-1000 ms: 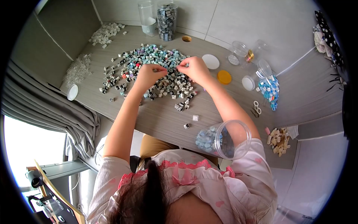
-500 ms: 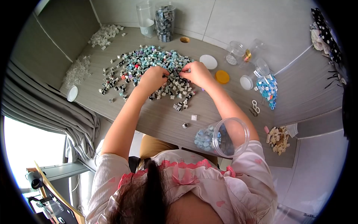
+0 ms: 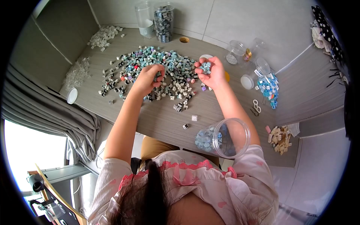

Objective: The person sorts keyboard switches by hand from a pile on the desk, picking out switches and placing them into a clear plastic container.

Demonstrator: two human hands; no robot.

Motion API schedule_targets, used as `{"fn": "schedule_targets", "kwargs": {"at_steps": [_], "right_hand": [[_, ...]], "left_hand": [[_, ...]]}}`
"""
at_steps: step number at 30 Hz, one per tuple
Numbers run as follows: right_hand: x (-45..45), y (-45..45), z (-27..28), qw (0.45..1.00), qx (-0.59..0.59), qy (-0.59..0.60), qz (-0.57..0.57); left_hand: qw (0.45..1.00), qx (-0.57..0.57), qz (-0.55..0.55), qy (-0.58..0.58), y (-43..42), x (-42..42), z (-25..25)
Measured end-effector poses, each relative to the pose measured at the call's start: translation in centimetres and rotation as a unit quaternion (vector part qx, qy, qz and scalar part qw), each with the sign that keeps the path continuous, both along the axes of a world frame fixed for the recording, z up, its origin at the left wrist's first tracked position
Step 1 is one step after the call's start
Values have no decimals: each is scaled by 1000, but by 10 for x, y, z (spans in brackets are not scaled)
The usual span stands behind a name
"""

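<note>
Fingers of the upturned right hand [image 3: 215, 77] cradle pale-blue plastic pieces [image 3: 205, 67]; left hand [image 3: 147, 79] curled, contents unclear; white jar label [image 3: 258, 74], two o'clock, unreadable.

A grey curtain [image 3: 56, 114] hangs at middle left. Below it, one window [image 3: 32, 150] shines white. The pale wall [image 3: 247, 20] stands at upper right.

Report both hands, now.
Left hand: curled in by the pile of small pieces; whether it grips any cannot be told.
Right hand: palm up, cupped, holding some light-blue pieces.
</note>
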State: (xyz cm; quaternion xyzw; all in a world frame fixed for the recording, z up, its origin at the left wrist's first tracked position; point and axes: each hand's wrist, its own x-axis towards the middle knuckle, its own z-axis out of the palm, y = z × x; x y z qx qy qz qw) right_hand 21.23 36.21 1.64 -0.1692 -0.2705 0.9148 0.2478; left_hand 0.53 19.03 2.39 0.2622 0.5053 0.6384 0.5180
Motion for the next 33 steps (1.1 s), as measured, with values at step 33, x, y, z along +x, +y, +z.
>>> {"fn": "schedule_targets", "kwargs": {"at_steps": [33], "right_hand": [[142,-171,118,621,723,-55,-298]], "left_hand": [[778,455,6,433,-62,207,133]]}}
